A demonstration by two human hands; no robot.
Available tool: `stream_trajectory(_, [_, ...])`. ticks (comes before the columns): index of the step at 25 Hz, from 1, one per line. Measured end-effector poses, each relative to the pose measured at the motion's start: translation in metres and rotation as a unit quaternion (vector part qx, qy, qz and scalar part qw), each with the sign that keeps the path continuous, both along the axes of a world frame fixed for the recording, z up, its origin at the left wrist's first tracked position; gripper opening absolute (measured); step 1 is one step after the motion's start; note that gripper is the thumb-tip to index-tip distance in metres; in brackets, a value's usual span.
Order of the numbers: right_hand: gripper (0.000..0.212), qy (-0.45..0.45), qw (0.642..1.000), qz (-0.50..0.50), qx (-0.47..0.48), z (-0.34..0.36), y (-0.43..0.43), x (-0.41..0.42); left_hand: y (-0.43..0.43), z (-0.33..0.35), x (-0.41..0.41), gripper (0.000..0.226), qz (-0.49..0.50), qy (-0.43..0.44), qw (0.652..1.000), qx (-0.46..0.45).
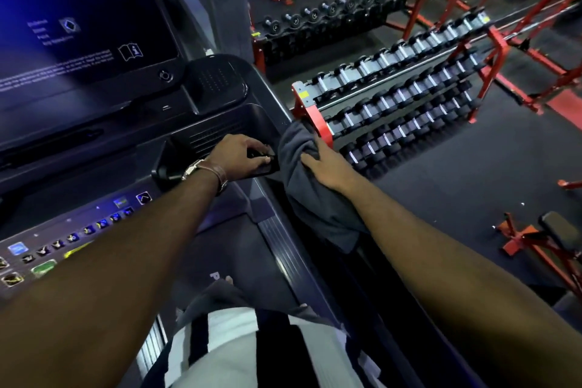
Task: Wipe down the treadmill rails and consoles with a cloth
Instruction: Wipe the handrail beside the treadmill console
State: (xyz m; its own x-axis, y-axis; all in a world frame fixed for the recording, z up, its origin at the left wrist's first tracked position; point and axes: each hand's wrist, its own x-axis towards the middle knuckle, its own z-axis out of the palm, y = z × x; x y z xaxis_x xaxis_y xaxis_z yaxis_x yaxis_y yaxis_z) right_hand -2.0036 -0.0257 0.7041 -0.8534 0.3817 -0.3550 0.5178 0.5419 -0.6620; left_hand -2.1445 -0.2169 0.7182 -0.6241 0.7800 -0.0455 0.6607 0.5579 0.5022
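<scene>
I stand on a treadmill, facing its dark console with a large screen at upper left. A grey cloth is draped over the right side rail. My right hand presses on the cloth and grips a fold of it. My left hand, with a watch on its wrist, holds a small black handle-like part at the right end of the console, just left of the cloth. The lit button panel runs along the lower left, partly hidden by my left forearm.
Beyond the rail stand red racks of dumbbells, with another row further back. A red bench frame sits on the dark floor at right. The treadmill's ribbed side step runs below the cloth.
</scene>
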Motion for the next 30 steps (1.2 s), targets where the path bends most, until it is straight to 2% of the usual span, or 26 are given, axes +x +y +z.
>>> stream_trajectory(4, [0.079,-0.003,0.985,0.069,0.159,0.005,-0.017,-0.023,-0.001,0.001,0.002,0.025,0.005,0.004,1.0,-0.008])
stream_trajectory(7, [0.08,-0.004,0.941,0.15,0.302,-0.003,-0.028,0.014,-0.002,0.001,0.003,0.023,0.013,-0.007,1.0,-0.003])
stream_trajectory(8, [0.079,0.001,0.933,0.172,0.317,-0.006,-0.029,0.026,-0.003,0.001,0.004,0.022,0.017,-0.01,1.0,-0.001])
stream_trajectory(11, [0.076,0.007,0.94,0.186,0.285,-0.009,-0.019,0.014,-0.004,-0.002,0.005,0.023,0.021,-0.005,1.0,0.0])
stream_trajectory(13, [0.073,-0.02,0.961,0.133,0.243,-0.002,-0.017,-0.015,-0.001,-0.001,0.003,0.022,0.018,0.002,1.0,-0.002])
stream_trajectory(14, [0.072,-0.021,0.958,0.127,0.256,0.001,-0.022,-0.023,-0.001,-0.001,0.003,0.022,0.019,0.004,1.0,-0.004])
stream_trajectory(17, [0.068,0.042,0.904,0.234,0.355,0.004,-0.037,-0.014,-0.001,0.0,0.003,0.02,0.024,0.009,1.0,0.003])
stream_trajectory(18, [0.066,0.058,0.892,0.267,0.36,0.001,-0.036,-0.003,-0.002,0.0,0.003,0.02,0.024,0.009,1.0,0.005])
stream_trajectory(19, [0.064,0.07,0.895,0.279,0.342,0.001,-0.031,0.007,-0.002,0.0,0.003,0.021,0.025,0.007,1.0,0.006])
stream_trajectory(22, [0.061,0.067,0.934,0.222,0.271,0.0,-0.02,0.001,-0.004,-0.002,0.004,0.022,0.032,0.001,0.999,-0.002])
stream_trajectory(25, [0.062,0.032,0.952,0.16,0.261,0.002,-0.028,-0.036,-0.005,-0.001,0.003,0.022,0.042,-0.003,0.999,-0.005])
stream_trajectory(27, [0.062,0.021,0.947,0.154,0.282,0.004,-0.032,-0.042,-0.004,0.002,0.003,0.022,0.047,-0.003,0.999,-0.004])
stream_trajectory(30, [0.06,0.07,0.927,0.233,0.286,0.002,-0.018,-0.018,-0.002,0.006,0.001,0.017,0.073,-0.019,0.997,0.029])
